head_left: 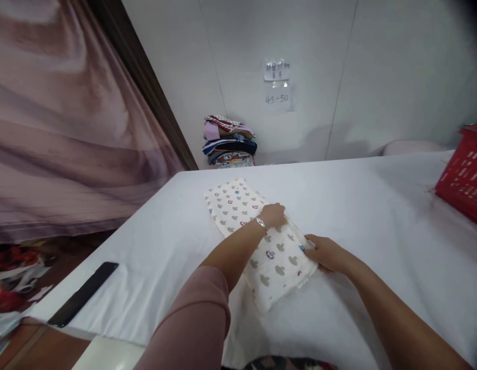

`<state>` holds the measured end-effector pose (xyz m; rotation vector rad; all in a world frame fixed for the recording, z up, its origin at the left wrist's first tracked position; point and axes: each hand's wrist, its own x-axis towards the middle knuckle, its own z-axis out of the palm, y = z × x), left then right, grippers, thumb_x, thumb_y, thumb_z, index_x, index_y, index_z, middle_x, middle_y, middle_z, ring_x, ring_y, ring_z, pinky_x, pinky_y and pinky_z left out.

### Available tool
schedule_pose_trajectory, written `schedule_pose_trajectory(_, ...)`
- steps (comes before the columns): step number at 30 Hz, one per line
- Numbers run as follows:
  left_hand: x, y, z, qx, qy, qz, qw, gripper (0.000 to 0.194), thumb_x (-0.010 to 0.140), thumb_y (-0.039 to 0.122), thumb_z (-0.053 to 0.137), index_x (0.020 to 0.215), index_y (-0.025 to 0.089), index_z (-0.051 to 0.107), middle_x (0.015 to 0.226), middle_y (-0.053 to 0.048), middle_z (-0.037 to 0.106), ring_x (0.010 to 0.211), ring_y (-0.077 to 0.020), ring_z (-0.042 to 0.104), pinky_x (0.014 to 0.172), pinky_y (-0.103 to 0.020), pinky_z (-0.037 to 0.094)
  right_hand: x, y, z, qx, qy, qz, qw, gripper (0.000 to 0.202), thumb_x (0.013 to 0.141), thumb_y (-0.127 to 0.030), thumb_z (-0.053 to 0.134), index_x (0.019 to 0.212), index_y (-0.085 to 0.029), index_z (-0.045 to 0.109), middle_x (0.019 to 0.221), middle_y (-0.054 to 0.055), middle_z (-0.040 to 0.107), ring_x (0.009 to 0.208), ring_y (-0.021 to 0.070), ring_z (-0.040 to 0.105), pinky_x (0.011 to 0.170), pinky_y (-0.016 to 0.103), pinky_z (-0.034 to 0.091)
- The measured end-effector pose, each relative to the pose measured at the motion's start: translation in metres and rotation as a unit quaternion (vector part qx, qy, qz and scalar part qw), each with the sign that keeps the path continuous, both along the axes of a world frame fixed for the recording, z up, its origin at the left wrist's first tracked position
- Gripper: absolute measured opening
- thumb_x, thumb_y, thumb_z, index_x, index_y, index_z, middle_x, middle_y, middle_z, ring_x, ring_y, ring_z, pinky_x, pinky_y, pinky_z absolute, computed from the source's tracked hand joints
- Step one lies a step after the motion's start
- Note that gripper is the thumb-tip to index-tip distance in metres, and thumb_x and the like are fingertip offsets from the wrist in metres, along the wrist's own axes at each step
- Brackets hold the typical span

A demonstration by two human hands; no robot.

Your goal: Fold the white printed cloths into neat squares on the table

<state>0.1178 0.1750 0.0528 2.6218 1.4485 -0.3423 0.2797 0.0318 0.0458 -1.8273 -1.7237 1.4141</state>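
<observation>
A white cloth with grey, red and blue printed shapes lies folded in a long strip, slanting across the white-covered table. My left hand, with a silver bracelet at the wrist, has its fingers curled at the cloth's far long edge, near the middle. Nearer to me, my right hand pinches the same cloth at its right edge, thumb on top and fingers partly underneath. The cloth's near end looks slightly raised or loose.
A dark flat bar lies at the table's left edge. Folded clothes are stacked beyond the far edge by the wall. A red basket stands at the right. A pink curtain hangs at the left.
</observation>
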Motion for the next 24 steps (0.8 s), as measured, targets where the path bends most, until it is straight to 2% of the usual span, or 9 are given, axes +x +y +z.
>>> schedule_pose_trajectory(3, -0.010, -0.002, 0.000, -0.003, -0.021, 0.002, 1.000, 0.032, 0.081, 0.027, 0.047, 0.110, 0.022, 0.059, 0.120, -0.007, 0.058, 0.104, -0.0202, 0.059, 0.086, -0.030, 0.048, 0.000, 0.002, -0.006, 0.056, -0.110, 0.010, 0.992, 0.035, 0.080, -0.030, 0.050, 0.114, -0.023, 0.058, 0.079, 0.006, 0.067, 0.059, 0.0194, 0.060, 0.052, 0.031, 0.044)
schedule_pose_trajectory(5, -0.015, -0.003, -0.001, -0.009, -0.035, 0.002, 0.999, 0.031, 0.081, 0.024, 0.045, 0.109, 0.024, 0.058, 0.120, -0.004, 0.058, 0.103, -0.0183, 0.059, 0.086, -0.028, 0.048, -0.005, 0.001, -0.010, 0.161, -0.198, -0.018, 0.967, 0.037, 0.083, -0.035, 0.048, 0.116, -0.021, 0.058, 0.094, 0.011, 0.067, 0.083, 0.0268, 0.062, 0.066, 0.038, 0.048)
schedule_pose_trajectory(8, -0.018, -0.002, -0.003, -0.016, -0.055, 0.000, 0.998, 0.029, 0.081, 0.024, 0.045, 0.107, 0.023, 0.058, 0.118, -0.004, 0.058, 0.101, -0.0194, 0.059, 0.086, -0.029, 0.048, -0.019, -0.002, -0.018, 0.359, -0.219, -0.048, 0.906, 0.047, 0.090, -0.038, 0.038, 0.131, -0.018, 0.049, 0.129, 0.014, 0.054, 0.121, 0.0296, 0.047, 0.092, 0.045, 0.044)
schedule_pose_trajectory(10, -0.018, 0.000, -0.005, -0.017, -0.062, -0.005, 0.998, 0.027, 0.082, 0.027, 0.045, 0.105, 0.023, 0.059, 0.116, -0.004, 0.059, 0.100, -0.0207, 0.060, 0.085, -0.031, 0.048, -0.029, -0.003, -0.028, 0.414, -0.185, 0.004, 0.891, 0.052, 0.091, -0.040, 0.036, 0.137, -0.017, 0.043, 0.144, 0.012, 0.040, 0.133, 0.0270, 0.035, 0.103, 0.043, 0.037)
schedule_pose_trajectory(13, -0.020, 0.005, -0.004, -0.029, -0.075, -0.018, 0.997, 0.027, 0.081, 0.024, 0.044, 0.104, 0.024, 0.059, 0.117, -0.002, 0.060, 0.101, -0.0201, 0.059, 0.086, -0.031, 0.048, -0.038, -0.003, -0.048, 0.370, -0.192, 0.097, 0.904, 0.057, 0.089, -0.046, 0.039, 0.138, -0.016, 0.044, 0.147, 0.012, 0.036, 0.137, 0.0282, 0.028, 0.108, 0.048, 0.032)
schedule_pose_trajectory(16, -0.030, 0.017, 0.000, -0.059, -0.095, -0.031, 0.993, 0.031, 0.079, 0.021, 0.045, 0.106, 0.024, 0.060, 0.119, -0.001, 0.060, 0.106, -0.0188, 0.057, 0.090, -0.029, 0.046, -0.039, -0.003, -0.062, 0.345, -0.220, 0.118, 0.905, 0.057, 0.090, -0.047, 0.039, 0.139, -0.018, 0.044, 0.149, 0.010, 0.032, 0.140, 0.0280, 0.022, 0.109, 0.050, 0.028)
schedule_pose_trajectory(20, -0.052, 0.044, 0.007, -0.069, -0.094, -0.040, 0.992, 0.040, 0.076, 0.016, 0.046, 0.113, 0.022, 0.060, 0.125, -0.002, 0.059, 0.113, -0.0187, 0.054, 0.098, -0.028, 0.042, -0.038, -0.004, -0.060, 0.335, -0.228, 0.125, 0.906, 0.058, 0.092, -0.049, 0.037, 0.141, -0.018, 0.040, 0.151, 0.009, 0.028, 0.140, 0.0274, 0.020, 0.110, 0.050, 0.028)
schedule_pose_trajectory(24, -0.077, 0.071, 0.007, -0.039, -0.102, 0.005, 0.994, 0.050, 0.075, 0.013, 0.048, 0.123, 0.022, 0.054, 0.134, -0.002, 0.053, 0.117, -0.0181, 0.052, 0.101, -0.026, 0.040, -0.038, -0.005, -0.058, 0.324, -0.229, 0.130, 0.909, 0.059, 0.092, -0.050, 0.035, 0.142, -0.018, 0.039, 0.151, 0.009, 0.026, 0.140, 0.0277, 0.020, 0.110, 0.050, 0.028)
